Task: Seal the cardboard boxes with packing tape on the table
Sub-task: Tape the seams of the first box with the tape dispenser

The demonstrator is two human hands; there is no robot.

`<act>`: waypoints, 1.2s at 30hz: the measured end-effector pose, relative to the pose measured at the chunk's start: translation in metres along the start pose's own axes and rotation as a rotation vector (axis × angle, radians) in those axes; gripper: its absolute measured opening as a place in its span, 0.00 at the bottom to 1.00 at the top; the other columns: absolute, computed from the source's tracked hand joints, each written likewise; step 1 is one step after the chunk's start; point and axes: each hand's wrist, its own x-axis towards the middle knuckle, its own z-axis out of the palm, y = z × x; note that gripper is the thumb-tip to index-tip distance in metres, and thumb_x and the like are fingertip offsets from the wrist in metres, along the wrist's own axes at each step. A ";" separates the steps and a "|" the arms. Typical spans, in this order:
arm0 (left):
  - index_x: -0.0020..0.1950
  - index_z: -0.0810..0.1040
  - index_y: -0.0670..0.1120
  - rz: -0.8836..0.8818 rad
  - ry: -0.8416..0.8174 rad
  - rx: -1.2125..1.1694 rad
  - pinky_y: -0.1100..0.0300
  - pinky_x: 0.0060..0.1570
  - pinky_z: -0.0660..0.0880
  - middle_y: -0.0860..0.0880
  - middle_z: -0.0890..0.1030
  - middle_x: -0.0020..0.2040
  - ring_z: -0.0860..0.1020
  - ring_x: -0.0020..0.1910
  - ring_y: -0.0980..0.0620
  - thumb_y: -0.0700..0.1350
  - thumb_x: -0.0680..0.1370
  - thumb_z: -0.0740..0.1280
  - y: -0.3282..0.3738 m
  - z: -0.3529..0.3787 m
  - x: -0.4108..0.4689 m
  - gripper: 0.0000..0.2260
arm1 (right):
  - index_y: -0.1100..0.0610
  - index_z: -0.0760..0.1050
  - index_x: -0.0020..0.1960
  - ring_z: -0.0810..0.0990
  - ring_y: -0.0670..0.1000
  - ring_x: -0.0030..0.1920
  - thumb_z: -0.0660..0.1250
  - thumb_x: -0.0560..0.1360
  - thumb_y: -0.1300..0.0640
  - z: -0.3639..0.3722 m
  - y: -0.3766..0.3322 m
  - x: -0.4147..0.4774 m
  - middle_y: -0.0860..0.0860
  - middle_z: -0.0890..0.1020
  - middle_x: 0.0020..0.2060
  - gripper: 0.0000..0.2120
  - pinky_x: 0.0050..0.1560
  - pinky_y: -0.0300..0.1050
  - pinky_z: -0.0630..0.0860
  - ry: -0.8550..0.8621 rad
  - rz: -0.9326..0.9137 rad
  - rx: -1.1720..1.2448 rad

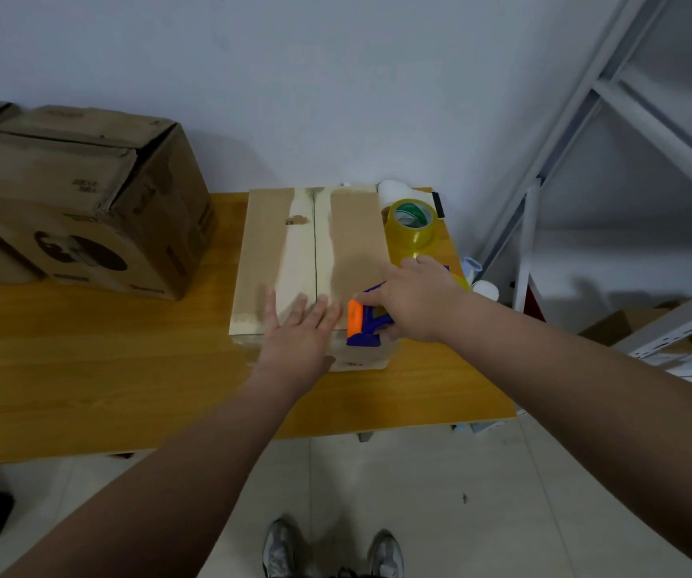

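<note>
Floor [419, 494]: pale tiles. A pair of grey shoes [281, 548] stands at the counter's near edge.
Counter [85, 369]: orange-yellow wood grain, running left to right against the wall.
Left hand [298, 331]: flat on the near end of the small box [265, 244], fingers straight and spread, fingertips across the centre seam [315, 244]. My reading is that it pins both flaps down and steadies the box for the tape.
Right hand [415, 302]: fingers curled round a blue and orange tape dispenser [363, 323] and gripping it. The orange end sits at the box's near right corner, just beside the left hand. It seems to be lining up for a run along the seam.
Small box: on the counter, right of centre, flaps closed. The seam shows as a dark line with a pale band on either side. I cannot tell whether clear tape already covers it.
Tape roll [413, 229]: yellowish, on the counter just beside the box's right side, probably a spare kept within reach.
White roll [392, 191]: behind the tape roll, at the box's far right corner.
Large boxes [85, 202]: worn brown cardboard on the far left of the counter, well apart from the small box. One has its top flaps lying unevenly and probably awaits sealing.
Wall [335, 77]: plain and pale, directly behind the counter.
Shelving [628, 118]: a white metal rack to the right, with slanted braces.
</note>
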 end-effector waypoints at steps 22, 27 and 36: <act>0.75 0.34 0.44 0.038 0.017 0.233 0.37 0.68 0.32 0.46 0.39 0.78 0.37 0.76 0.47 0.57 0.81 0.52 0.006 0.008 -0.003 0.34 | 0.40 0.52 0.76 0.69 0.56 0.64 0.62 0.75 0.38 0.075 0.083 -0.054 0.54 0.70 0.63 0.33 0.63 0.52 0.65 0.029 0.078 0.044; 0.76 0.36 0.40 -0.071 -0.026 0.211 0.36 0.69 0.35 0.40 0.40 0.77 0.36 0.75 0.43 0.67 0.77 0.50 0.020 0.003 -0.005 0.42 | 0.41 0.51 0.76 0.68 0.56 0.64 0.62 0.76 0.39 0.078 0.079 -0.051 0.54 0.70 0.65 0.34 0.63 0.52 0.65 0.054 0.066 0.002; 0.75 0.36 0.37 0.096 0.116 0.135 0.46 0.72 0.36 0.38 0.42 0.77 0.40 0.76 0.42 0.50 0.83 0.47 0.100 -0.015 0.039 0.28 | 0.41 0.50 0.77 0.70 0.57 0.62 0.60 0.77 0.39 0.088 0.076 -0.056 0.55 0.70 0.64 0.33 0.63 0.53 0.65 0.111 0.054 0.011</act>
